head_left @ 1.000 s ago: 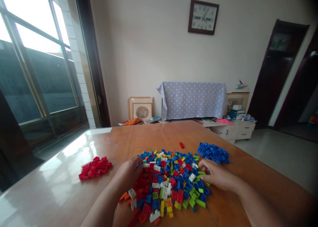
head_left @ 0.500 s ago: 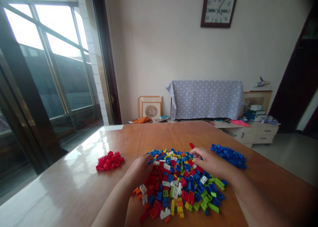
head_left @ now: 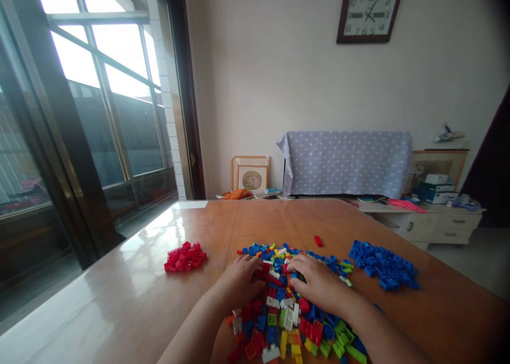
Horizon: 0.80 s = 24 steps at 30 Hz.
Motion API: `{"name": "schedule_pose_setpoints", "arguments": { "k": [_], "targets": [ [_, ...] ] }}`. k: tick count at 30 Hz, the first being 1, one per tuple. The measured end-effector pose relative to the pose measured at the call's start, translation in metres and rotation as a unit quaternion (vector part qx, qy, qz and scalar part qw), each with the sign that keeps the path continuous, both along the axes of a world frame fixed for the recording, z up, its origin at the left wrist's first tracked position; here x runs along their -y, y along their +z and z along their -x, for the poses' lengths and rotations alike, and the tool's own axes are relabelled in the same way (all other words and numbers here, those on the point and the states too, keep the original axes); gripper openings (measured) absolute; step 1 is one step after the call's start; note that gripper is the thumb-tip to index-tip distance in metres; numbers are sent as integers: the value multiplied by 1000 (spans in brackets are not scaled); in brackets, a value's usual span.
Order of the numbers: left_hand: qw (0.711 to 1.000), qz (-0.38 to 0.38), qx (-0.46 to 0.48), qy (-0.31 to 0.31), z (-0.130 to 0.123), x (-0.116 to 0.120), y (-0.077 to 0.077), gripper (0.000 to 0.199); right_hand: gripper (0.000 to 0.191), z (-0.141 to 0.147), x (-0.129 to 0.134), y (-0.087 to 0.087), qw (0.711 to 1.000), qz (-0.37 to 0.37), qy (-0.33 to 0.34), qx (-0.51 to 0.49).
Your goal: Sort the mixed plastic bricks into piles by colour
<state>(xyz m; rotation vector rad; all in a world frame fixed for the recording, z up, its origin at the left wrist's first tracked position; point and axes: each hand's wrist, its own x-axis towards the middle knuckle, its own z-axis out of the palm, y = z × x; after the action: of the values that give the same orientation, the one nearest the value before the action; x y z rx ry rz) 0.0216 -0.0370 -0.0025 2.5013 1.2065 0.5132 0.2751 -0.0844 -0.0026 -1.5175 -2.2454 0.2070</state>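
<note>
One window (head_left: pixel 127 103) is letting in light at the left of the frame, and one table (head_left: pixel 271 220) is filling the bottom. At the lower left, one red pile (head_left: pixel 185 257) is sitting alone, maybe so its blocks stay together. In the lower middle, the left hand (head_left: pixel 241 281) is resting on one mixed pile (head_left: pixel 294 315), and the right hand (head_left: pixel 316 284) is resting on its other side. Both are bending their fingers loosely, perhaps so both can get at the blocks; I cannot tell if either is pinching any. Behind, one red block (head_left: pixel 317 241) is lying alone. At the lower right, one blue pile (head_left: pixel 384 265) is sitting apart. That is making three piles, with too many blocks to count.
</note>
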Motion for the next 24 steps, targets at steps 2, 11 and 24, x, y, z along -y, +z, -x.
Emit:
{"name": "schedule_pose_setpoints", "arguments": {
  "k": [2,11,24],
  "targets": [
    [1000,-7,-12,15,0,0,4,32,18,-6,1,3,1000,-4,-19,-1],
    [998,-24,-6,55,1,-3,5,9,14,-34,-4,6,998,22,-58,3],
    [993,20,105,41,3,-7,5,32,39,-32,-1,13,998,33,-17,-42]
  ]
}}
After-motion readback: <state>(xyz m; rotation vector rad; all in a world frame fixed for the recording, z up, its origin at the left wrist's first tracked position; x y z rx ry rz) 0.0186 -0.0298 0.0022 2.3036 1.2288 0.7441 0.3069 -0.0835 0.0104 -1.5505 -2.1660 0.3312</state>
